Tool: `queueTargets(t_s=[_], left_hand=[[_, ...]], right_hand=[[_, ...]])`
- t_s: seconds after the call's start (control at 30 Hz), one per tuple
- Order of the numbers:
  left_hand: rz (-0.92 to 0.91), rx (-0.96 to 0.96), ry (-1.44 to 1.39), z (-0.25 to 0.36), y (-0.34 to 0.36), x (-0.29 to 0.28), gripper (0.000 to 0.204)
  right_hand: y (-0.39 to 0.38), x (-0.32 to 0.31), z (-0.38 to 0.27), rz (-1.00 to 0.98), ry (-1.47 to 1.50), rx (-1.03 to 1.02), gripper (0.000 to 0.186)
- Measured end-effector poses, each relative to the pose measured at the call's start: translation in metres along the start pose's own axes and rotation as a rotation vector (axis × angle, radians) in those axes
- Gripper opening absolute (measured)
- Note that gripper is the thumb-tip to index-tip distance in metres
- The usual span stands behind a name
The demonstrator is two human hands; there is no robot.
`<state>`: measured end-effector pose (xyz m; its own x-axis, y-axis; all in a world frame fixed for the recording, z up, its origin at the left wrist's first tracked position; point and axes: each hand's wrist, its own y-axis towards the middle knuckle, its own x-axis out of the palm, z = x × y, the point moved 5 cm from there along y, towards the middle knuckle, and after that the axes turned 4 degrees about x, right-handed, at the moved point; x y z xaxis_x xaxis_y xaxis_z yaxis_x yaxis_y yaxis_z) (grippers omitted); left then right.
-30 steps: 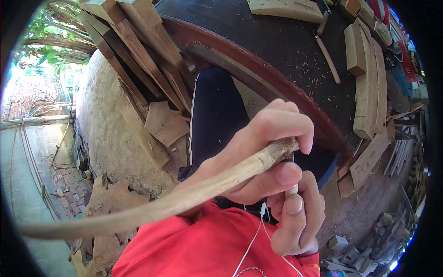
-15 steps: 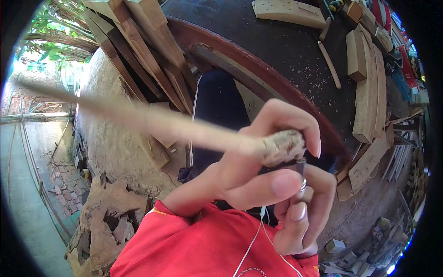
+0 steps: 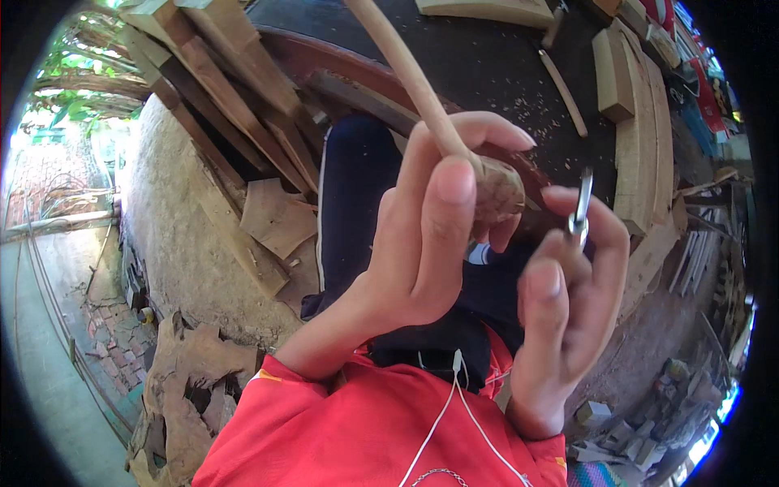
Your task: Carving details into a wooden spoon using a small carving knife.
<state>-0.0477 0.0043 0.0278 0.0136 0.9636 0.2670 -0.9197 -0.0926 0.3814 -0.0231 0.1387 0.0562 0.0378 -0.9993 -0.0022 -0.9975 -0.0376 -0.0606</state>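
A pale wooden spoon [image 3: 418, 85] with a long, slim handle is in my left hand [image 3: 414, 235], whose thumb and fingers close around the neck. Its rough, faceted bowl [image 3: 501, 193] faces right, and the handle slants up to the far left. My right hand [image 3: 568, 300] grips a carving tool [image 3: 578, 223] by its wooden handle, mostly hidden in the fingers. The tool's metal collar and narrow blade point upward, apart from the spoon bowl.
A dark tabletop [image 3: 471, 61] with shavings lies ahead, bearing a slim wooden stick [image 3: 562, 93] and curved wood blocks [image 3: 637, 154]. Long timber pieces [image 3: 235, 61] lean at the far left. A gnarled wood slab [image 3: 191, 390] lies near left; scrap wood [image 3: 649, 430] fills the near right.
The spoon's handle has swung from pointing left to pointing up and away. The carving tool has come off the spoon bowl, and my right hand has moved to the right.
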Motion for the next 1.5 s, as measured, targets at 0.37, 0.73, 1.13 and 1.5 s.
queueTargets(t_s=[0.37, 0.73, 1.13, 1.5], left_hand=[[-0.049, 0.182, 0.935, -0.046, 0.03, -0.012, 0.018], [-0.517, 0.373, 1.023, -0.077, 0.104, -0.018, 0.047], [-0.55, 0.221, 1.055, -0.081, 0.11, -0.002, 0.079], [-0.455, 0.226, 1.031, -0.085, 0.096, -0.001, 0.081]], right_hand=[[0.097, -0.048, 0.04, 0.083, -0.45, 0.081, 0.032], [0.099, -0.051, 0.035, 0.138, -0.793, -0.055, 0.023], [0.091, -0.036, 0.003, -0.017, -1.166, 0.021, 0.04], [0.102, -0.022, -0.006, 0.009, -1.257, 0.089, 0.033]])
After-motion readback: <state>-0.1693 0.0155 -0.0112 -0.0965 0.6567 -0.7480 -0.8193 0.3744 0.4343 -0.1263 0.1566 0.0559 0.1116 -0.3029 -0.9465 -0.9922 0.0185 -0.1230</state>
